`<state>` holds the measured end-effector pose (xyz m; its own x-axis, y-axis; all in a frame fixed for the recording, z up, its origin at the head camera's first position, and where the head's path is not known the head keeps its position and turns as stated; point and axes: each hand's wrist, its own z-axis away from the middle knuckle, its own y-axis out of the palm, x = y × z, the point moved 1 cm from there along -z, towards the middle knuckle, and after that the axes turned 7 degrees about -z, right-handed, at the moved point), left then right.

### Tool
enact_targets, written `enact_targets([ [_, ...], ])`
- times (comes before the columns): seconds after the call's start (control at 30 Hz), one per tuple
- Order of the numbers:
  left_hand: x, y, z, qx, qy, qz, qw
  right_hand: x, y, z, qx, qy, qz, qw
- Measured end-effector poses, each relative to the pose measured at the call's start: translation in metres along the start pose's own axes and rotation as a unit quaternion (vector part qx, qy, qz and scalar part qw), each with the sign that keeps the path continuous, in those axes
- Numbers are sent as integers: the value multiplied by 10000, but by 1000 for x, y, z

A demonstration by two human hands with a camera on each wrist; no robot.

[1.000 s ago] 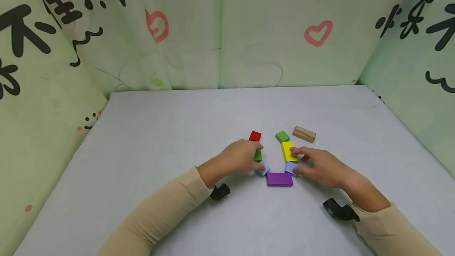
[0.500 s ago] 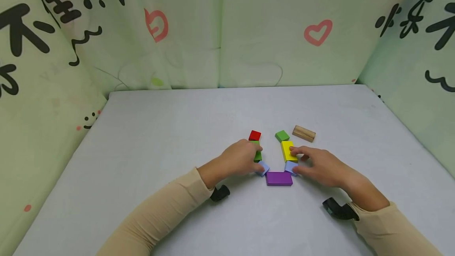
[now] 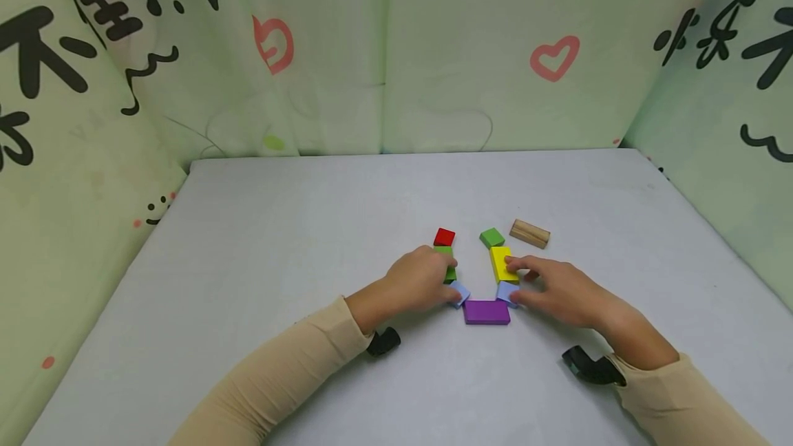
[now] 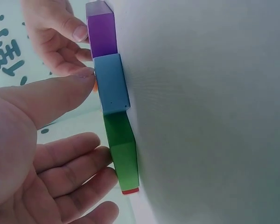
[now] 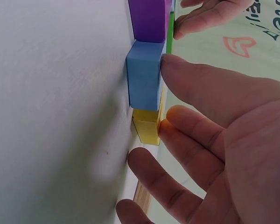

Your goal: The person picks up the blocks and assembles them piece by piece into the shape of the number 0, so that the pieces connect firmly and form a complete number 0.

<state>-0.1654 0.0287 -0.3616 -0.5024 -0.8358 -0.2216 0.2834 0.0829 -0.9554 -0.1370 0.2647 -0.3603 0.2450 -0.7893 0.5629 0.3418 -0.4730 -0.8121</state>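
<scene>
Coloured blocks lie in a U shape on the table. My left hand (image 3: 416,281) rests its fingertips on the left green block (image 3: 450,273), its thumb on the left light-blue block (image 4: 112,84). On the other side, my right hand (image 3: 566,292) has its thumb against the right light-blue block (image 5: 144,77) and fingers touching the yellow block (image 3: 500,263). Both hands' fingers are extended or loosely bent, not wrapped around a block. The purple block (image 3: 487,312) spans the near end between the blue blocks. A red block (image 3: 444,237) tops the left row, and another green block (image 3: 492,237) tops the right.
A bare wooden piece (image 3: 530,233) with a lengthwise groove lies beyond the right row. The white table (image 3: 297,226) is bordered by printed pale-green cloth (image 3: 446,74) at the back and both sides. A black wrist camera (image 3: 591,365) sits below each hand.
My left hand has shifted very slightly toward me, showing a bit more of the left green block. The right hand and the blocks show no visible movement.
</scene>
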Motion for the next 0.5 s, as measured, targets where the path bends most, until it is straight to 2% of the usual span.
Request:
enact_targets([
  [0.3,-1,-1,1,-47,61,-148,9999,1,1,0,-43,-21,12,10000],
  [0.5,0,0,1,-101,153,-186,9997,3,0,0,-366,22,29,9993],
])
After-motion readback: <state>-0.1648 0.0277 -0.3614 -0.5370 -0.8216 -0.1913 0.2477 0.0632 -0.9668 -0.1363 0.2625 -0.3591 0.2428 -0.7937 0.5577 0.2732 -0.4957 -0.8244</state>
